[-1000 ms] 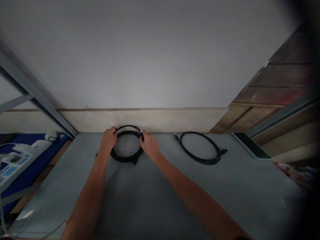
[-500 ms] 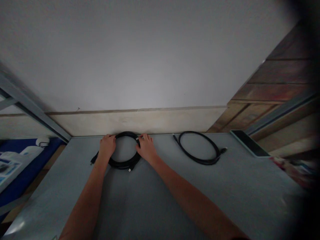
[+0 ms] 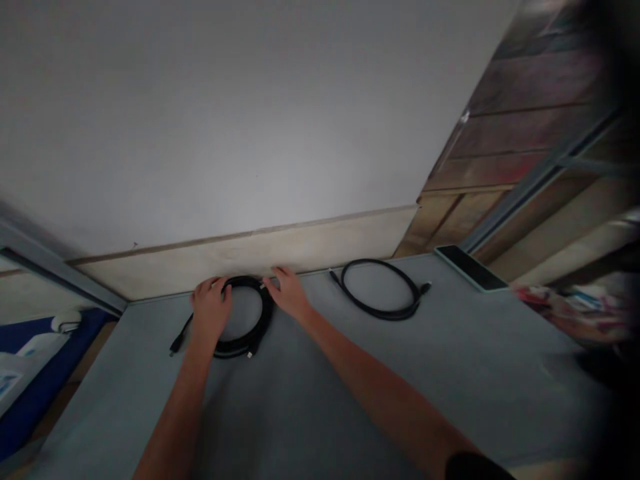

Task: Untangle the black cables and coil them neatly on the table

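Observation:
A thick coil of black cable (image 3: 262,320) lies flat on the grey tabletop near its back edge. My left hand (image 3: 212,311) is closed over the coil's left side and hides that part of it. From under this hand a cable end with a black plug (image 3: 177,343) sticks out to the left. A small light connector (image 3: 250,355) shows at the coil's front. My right hand (image 3: 289,293) is at the coil's upper right, fingers apart, thumb at the cable's edge beside a small pale piece. Farther right lies a second, thinner loop of black cable (image 3: 373,311).
A phone-like flat dark slab with a pale green rim (image 3: 473,268) lies at the table's back right corner. Behind the table (image 3: 320,400) stands a pale wall (image 3: 250,133). Grey metal posts rise at both sides. On the left, white items rest on a blue surface (image 3: 30,427).
The view has tilted and turned to the right. My right hand has loosened from the coil, its fingers more spread. My left hand stays at the coil's left side.

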Available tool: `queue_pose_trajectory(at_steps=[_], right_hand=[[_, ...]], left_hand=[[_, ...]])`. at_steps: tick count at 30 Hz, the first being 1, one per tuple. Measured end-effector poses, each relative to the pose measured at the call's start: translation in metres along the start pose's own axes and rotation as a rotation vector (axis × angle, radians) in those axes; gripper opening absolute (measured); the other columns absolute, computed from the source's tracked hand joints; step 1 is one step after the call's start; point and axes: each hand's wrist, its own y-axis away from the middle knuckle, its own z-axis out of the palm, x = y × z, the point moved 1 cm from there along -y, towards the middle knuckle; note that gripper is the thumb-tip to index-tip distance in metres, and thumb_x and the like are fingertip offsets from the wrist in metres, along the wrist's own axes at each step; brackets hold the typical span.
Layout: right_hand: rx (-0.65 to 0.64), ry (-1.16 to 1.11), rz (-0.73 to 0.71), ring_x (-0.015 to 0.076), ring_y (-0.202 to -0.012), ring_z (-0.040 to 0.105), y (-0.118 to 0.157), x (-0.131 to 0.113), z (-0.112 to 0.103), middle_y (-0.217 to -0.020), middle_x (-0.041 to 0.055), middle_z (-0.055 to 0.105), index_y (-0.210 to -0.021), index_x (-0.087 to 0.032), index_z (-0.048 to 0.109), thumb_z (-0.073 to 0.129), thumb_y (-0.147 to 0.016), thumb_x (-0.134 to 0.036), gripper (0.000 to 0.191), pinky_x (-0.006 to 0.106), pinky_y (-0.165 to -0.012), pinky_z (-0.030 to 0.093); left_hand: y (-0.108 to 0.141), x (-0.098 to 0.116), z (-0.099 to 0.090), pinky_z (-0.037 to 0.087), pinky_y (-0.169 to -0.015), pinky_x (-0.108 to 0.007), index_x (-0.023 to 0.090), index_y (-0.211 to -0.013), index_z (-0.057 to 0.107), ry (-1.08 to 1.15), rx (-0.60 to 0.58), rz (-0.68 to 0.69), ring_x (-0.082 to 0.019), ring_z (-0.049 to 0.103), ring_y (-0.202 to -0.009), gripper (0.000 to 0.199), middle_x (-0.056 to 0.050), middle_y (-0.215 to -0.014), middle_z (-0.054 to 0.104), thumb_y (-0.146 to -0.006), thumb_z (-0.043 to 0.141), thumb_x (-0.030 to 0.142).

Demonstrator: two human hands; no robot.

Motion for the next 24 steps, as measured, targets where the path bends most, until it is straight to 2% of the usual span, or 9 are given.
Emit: queue_pose_trajectory(at_steps=[3, 5, 8, 10, 11, 15, 20, 22, 24], right_hand=[[-0.001, 0.013, 0.078, 0.0214, -0.110, 0.059, -0.012, 0.033, -0.046, -0.117, 0.0128, 0.068, -0.116, -0.014, 0.067, 0.042, -0.101, -0.029, 0.033, 0.033, -0.098, 0.040], [-0.024, 0.142, 0.169, 0.0253, -0.109, 0.059, -0.005, 0.061, -0.079, -0.115, 0.0163, 0.067, -0.111, -0.013, 0.069, 0.047, -0.098, -0.029, 0.031, 0.037, -0.097, 0.040], [-0.021, 0.404, 0.318, 0.0340, -0.118, 0.053, 0.030, 0.098, -0.117, -0.123, 0.0229, 0.061, -0.114, -0.010, 0.067, 0.057, -0.093, -0.040, 0.039, 0.043, -0.097, 0.039], [-0.146, 0.456, 0.385, 0.0334, -0.112, 0.057, 0.058, 0.113, -0.125, -0.116, 0.0222, 0.063, -0.111, -0.010, 0.067, 0.062, -0.089, -0.041, 0.038, 0.041, -0.091, 0.042], [-0.225, 0.431, 0.366, 0.0305, -0.104, 0.061, 0.071, 0.116, -0.125, -0.109, 0.0199, 0.066, -0.109, -0.011, 0.067, 0.061, -0.090, -0.037, 0.033, 0.037, -0.087, 0.044], [-0.219, 0.401, 0.268, 0.0259, -0.098, 0.065, 0.102, 0.105, -0.114, -0.108, 0.0167, 0.068, -0.111, -0.014, 0.064, 0.046, -0.097, -0.022, 0.024, 0.031, -0.080, 0.045], [-0.156, 0.315, 0.142, 0.0238, -0.094, 0.066, 0.114, 0.074, -0.109, -0.103, 0.0140, 0.070, -0.108, -0.016, 0.066, 0.040, -0.101, -0.026, 0.029, 0.030, -0.079, 0.045], [-0.196, 0.250, 0.057, 0.0221, -0.091, 0.067, 0.118, 0.067, -0.108, -0.103, 0.0128, 0.071, -0.112, -0.016, 0.066, 0.039, -0.101, -0.026, 0.031, 0.029, -0.080, 0.045], [-0.272, 0.175, -0.069, 0.0203, -0.090, 0.067, 0.122, 0.064, -0.106, -0.102, 0.0105, 0.072, -0.111, -0.017, 0.068, 0.044, -0.098, -0.023, 0.028, 0.028, -0.081, 0.045]], left_hand=[[0.010, 0.053, -0.009, 0.044, -0.102, -0.042, 0.021, -0.111, 0.069, 0.246, -0.041, 0.175, -0.027, 0.060, -0.108, 0.027, -0.010, -0.111, 0.068, -0.094, 0.048, 0.028], [0.026, 0.089, -0.005, 0.047, -0.098, -0.039, 0.021, -0.109, 0.068, 0.422, -0.185, 0.279, -0.024, 0.062, -0.104, 0.026, -0.009, -0.108, 0.068, -0.095, 0.047, 0.027], [0.062, 0.133, 0.017, 0.050, -0.096, -0.037, 0.021, -0.112, 0.067, 0.616, -0.428, 0.406, -0.022, 0.064, -0.103, 0.026, -0.008, -0.108, 0.069, -0.096, 0.047, 0.025], [0.085, 0.154, 0.037, 0.050, -0.097, -0.039, 0.022, -0.115, 0.066, 0.640, -0.494, 0.442, -0.023, 0.063, -0.106, 0.027, -0.009, -0.111, 0.068, -0.095, 0.049, 0.023], [0.094, 0.161, 0.047, 0.049, -0.098, -0.041, 0.022, -0.116, 0.066, 0.615, -0.485, 0.460, -0.024, 0.062, -0.107, 0.027, -0.010, -0.111, 0.068, -0.094, 0.051, 0.022], [0.110, 0.175, 0.067, 0.048, -0.100, -0.048, 0.021, -0.128, 0.060, 0.488, -0.361, 0.474, -0.027, 0.058, -0.111, 0.037, -0.014, -0.118, 0.062, -0.092, 0.053, 0.023], [0.101, 0.172, 0.062, 0.042, -0.107, -0.050, 0.023, -0.144, 0.043, 0.401, -0.184, 0.504, -0.029, 0.046, -0.132, 0.050, -0.016, -0.146, 0.044, -0.094, 0.047, 0.019], [0.100, 0.169, 0.060, 0.038, -0.109, -0.053, 0.023, -0.146, 0.041, 0.332, -0.154, 0.543, -0.033, 0.036, -0.140, 0.053, -0.015, -0.151, 0.041, -0.093, 0.047, 0.017], [0.102, 0.166, 0.060, 0.036, -0.108, -0.054, 0.020, -0.145, 0.042, 0.288, -0.184, 0.594, -0.034, 0.033, -0.143, 0.053, -0.016, -0.146, 0.048, -0.093, 0.050, 0.020]])
